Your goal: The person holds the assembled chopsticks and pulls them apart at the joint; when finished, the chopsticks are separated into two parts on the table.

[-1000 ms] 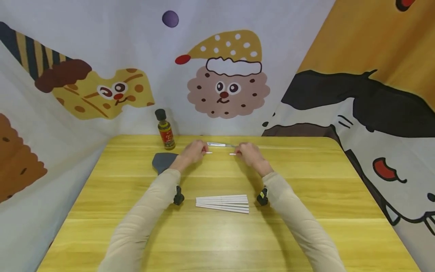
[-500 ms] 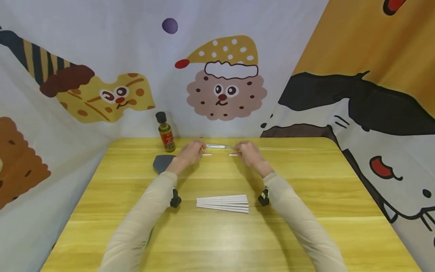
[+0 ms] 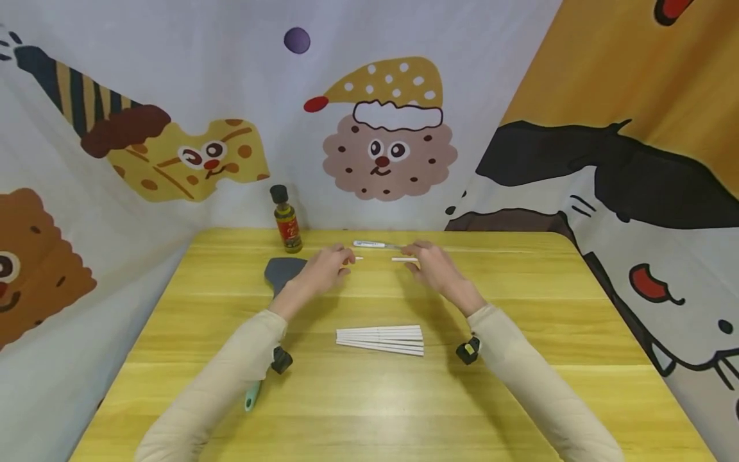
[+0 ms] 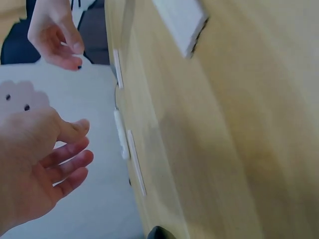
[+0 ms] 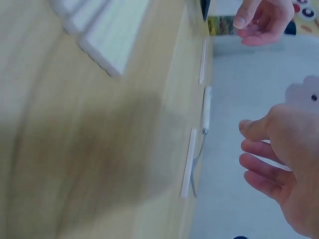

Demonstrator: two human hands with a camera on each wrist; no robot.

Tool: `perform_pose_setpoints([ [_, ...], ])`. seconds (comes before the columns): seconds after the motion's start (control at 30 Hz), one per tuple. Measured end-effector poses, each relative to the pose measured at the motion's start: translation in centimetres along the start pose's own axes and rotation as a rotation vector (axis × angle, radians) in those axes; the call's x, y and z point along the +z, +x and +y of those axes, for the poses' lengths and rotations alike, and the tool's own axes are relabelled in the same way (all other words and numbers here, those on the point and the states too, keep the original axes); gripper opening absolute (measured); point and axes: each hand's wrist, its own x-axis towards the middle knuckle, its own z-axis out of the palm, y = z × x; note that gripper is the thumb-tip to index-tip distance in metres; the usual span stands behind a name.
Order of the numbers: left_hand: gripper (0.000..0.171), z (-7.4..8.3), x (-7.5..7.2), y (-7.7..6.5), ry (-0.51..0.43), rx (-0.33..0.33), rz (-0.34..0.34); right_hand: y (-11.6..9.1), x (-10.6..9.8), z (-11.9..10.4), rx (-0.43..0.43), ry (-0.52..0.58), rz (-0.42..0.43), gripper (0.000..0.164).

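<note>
My left hand hovers near the table's far side, fingers relaxed and holding nothing. Below it lies a thin white strip, mostly hidden by the fingers in the head view. To the right, my right hand has its thumb and fingers apart, with nothing between them. Another white strip lies flat on the table below that hand. Just behind the strips is a slim tool with a white handle and a thin, curved metal end. Several white strips, spread like a fan, lie nearer the front.
A bottle with a black cap and red label stands at the back left. A spatula with a dark grey head and green handle lies partly under my left arm. A cartoon-printed cloth hangs behind the wooden table.
Both hands have let go of the white strips, and their fingers have loosened. The forearms have moved slightly apart, uncovering more of the right strip and the spatula's handle.
</note>
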Motion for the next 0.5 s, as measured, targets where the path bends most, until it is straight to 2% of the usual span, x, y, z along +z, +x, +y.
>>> perform_pose_setpoints([
  [0.23, 0.018, 1.4, -0.3, -3.1, -0.008, 0.071, 0.053, -2.0, -0.1, -2.2, -0.062, -0.019, 0.034, 0.036],
  [0.5, 0.017, 2.9, 0.3, -5.7, -0.043, 0.06, 0.006, -4.3, 0.6, -4.7, -0.114, 0.006, 0.01, 0.036],
])
